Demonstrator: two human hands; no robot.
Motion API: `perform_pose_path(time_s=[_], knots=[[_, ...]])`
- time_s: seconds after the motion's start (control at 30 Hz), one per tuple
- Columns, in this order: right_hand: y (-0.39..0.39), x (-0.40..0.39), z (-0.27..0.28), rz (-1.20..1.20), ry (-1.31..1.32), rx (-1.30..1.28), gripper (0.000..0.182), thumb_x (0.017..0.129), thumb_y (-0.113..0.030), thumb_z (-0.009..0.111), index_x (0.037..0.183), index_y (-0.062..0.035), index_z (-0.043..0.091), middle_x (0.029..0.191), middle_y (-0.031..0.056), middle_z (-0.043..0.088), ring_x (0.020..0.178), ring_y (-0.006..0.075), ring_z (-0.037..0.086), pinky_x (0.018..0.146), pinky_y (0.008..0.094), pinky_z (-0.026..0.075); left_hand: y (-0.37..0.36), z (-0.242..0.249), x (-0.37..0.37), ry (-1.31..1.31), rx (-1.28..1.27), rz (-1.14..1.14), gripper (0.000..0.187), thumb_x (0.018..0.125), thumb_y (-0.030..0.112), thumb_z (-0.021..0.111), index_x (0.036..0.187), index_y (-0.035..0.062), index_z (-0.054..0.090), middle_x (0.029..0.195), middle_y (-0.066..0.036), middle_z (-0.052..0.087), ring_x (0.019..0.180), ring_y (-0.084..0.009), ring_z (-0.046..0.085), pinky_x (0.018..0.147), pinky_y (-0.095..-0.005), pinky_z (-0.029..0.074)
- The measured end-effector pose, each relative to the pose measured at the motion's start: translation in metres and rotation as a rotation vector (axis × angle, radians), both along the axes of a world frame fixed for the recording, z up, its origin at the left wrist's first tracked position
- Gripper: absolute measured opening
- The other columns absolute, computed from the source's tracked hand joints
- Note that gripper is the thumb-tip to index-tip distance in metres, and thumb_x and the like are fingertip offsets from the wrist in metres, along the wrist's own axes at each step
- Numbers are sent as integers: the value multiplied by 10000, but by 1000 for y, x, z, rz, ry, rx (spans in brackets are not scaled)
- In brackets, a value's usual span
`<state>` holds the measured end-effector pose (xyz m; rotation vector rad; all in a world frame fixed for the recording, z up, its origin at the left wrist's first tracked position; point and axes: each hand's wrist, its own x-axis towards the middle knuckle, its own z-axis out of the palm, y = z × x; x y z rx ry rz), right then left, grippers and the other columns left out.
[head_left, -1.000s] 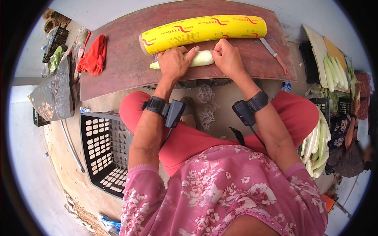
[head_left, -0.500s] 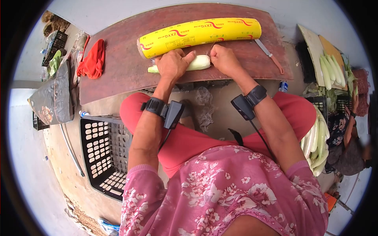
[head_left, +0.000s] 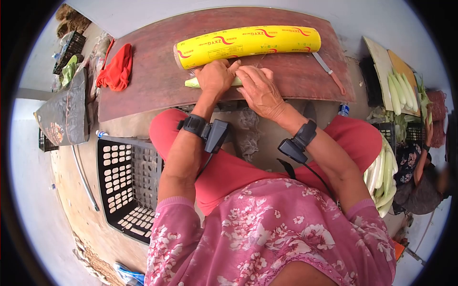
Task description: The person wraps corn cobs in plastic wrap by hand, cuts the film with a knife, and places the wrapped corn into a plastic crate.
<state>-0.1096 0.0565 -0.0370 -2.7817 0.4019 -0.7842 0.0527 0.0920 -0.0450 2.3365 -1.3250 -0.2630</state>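
Note:
A long pale green vegetable lies across the front of the reddish-brown board, just before a yellow printed roll of cling film. My left hand is closed around its middle, the thumb near the roll. Over the right end lies my right hand, its fingers bent down onto the vegetable and their tips close to my left hand. That end is hidden beneath the palm. A thin strip of clear film shows between roll and vegetable.
On the board lie a knife with a pinkish handle, right, and a red cloth, left. A black crate stands by my left leg. More pale vegetables are piled at right, near another person.
My right hand has gone from a closed fist beside the vegetable's right end to lying over that end. My left hand keeps its hold. The view has shifted slightly.

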Motion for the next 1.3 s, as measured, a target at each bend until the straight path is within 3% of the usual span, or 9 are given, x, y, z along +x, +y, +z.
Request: perform_pose_path(time_s=[0.1,0.47,0.67,0.77,0.87,0.97,1.07,1.17,1.3], knots=[[-5,-1,-15,-83,42,-142,589,756,-141,698,1265,8,444,1220,127,475,1172,251,462,937,430,309,0,-7,1,-11,-60,1,505,883,527,490,853,79,721,781,-185,681,801,-365,661,784,-437,470],[-28,6,-20,-161,240,35,588,753,-248,738,1226,-97,422,1168,89,472,1058,268,486,846,421,335,9,-9,17,144,-52,38,464,904,470,511,907,50,708,812,-218,671,816,-372,662,739,-432,499],[-31,7,-17,-133,297,55,551,772,-240,718,1214,-95,422,1136,98,471,1055,271,486,836,419,342,30,-7,66,257,99,-100,461,904,471,494,968,64,700,906,-229,667,914,-393,635,827,-441,483],[-32,6,-13,-112,323,71,523,782,-232,707,1200,-89,427,1106,106,468,1053,276,483,834,426,344,39,-6,93,151,241,-178,453,897,457,508,967,49,693,933,-223,665,937,-397,626,836,-438,481],[-34,6,-15,-96,301,76,436,806,-242,691,1132,-91,443,1082,103,473,1028,281,478,836,437,342,59,-12,131,-85,435,-10,392,881,400,540,987,55,693,996,-198,669,963,-393,619,855,-462,473],[-35,5,-13,-82,292,101,391,826,-245,675,1106,-91,450,1077,104,477,1024,287,473,843,445,343,88,-14,172,-101,413,-26,320,859,315,590,985,40,694,985,-194,683,920,-321,663,785,-420,505],[-35,6,-11,-70,306,122,388,834,-243,666,1116,-88,450,1083,107,476,1028,291,469,846,449,345,101,15,157,479,228,67,254,845,255,637,941,25,683,819,-100,674,755,-187,646,661,-303,499],[-35,6,-10,-68,314,137,390,835,-238,663,1124,-85,450,1091,107,472,1033,291,462,848,450,345,96,23,130,806,185,59,245,849,218,657,1019,43,648,819,-15,608,744,-101,578,633,-243,472],[-36,6,-13,-49,280,104,400,828,-226,666,1133,-83,450,1096,103,468,1045,287,451,846,449,345,84,16,100,844,183,41,318,856,254,676,1057,12,625,880,-34,595,746,-123,562,646,-265,479]])
